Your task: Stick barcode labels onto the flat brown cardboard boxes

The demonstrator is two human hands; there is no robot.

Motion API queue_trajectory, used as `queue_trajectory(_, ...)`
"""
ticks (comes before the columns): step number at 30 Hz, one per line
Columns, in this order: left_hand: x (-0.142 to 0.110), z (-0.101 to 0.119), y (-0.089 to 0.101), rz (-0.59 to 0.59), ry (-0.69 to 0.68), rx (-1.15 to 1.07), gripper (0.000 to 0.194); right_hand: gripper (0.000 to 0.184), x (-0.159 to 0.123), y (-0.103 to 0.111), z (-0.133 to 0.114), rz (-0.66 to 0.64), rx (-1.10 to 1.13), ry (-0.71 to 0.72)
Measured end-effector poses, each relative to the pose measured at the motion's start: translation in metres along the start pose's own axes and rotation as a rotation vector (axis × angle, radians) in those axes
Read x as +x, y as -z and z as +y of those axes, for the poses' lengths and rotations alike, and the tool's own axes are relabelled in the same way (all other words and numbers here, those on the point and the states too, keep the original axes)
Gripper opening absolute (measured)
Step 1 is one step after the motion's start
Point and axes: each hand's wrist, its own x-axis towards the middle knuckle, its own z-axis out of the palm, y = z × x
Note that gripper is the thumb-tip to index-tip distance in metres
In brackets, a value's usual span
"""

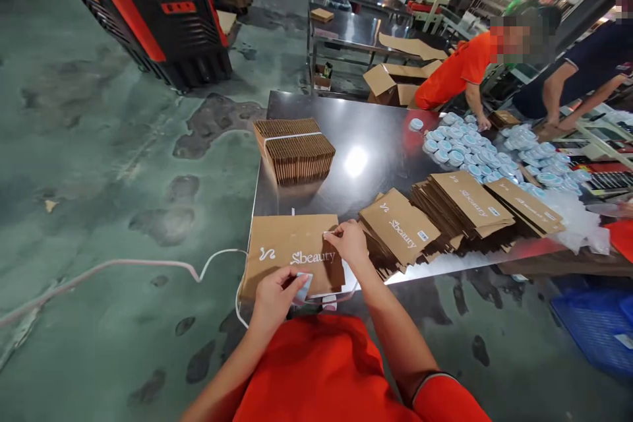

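A flat brown cardboard box (pixel 277 231) with white "beauty" print lies at the near left corner of the steel table. My left hand (pixel 277 293), over its front edge, pinches a small light-blue sheet (pixel 303 286) that looks like sticker backing. My right hand (pixel 350 242) is closed at the right part of the same box, thumb and finger together on a small white label (pixel 328 235). Whether the label touches the cardboard I cannot tell. Just to the right lies a pile of flat printed boxes (pixel 395 224), the top one bearing a white label.
Behind stands a strapped bundle of flat cardboard (pixel 297 151). More stacked flat boxes (pixel 469 201) and many round blue-white packs (pixel 459 145) lie rightward. A co-worker in orange (pixel 455 69) reaches over the packs. A white cable (pixel 148 262) runs along the floor to the table.
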Motion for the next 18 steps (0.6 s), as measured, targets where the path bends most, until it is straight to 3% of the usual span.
queue_trajectory(5,0.001,-0.002,0.001,0.005,0.022,0.034,0.024,0.029,0.003,-0.003,0.009,0.058,0.074,-0.077)
queue_trajectory(11,0.001,-0.003,-0.001,0.038,0.01,0.035,0.024,0.017,0.0,-0.005,0.027,-0.074,0.547,-0.137)
queue_trajectory(18,0.002,0.001,0.001,-0.009,-0.035,-0.089,0.028,0.028,-0.035,-0.012,0.006,0.241,0.414,-0.014)
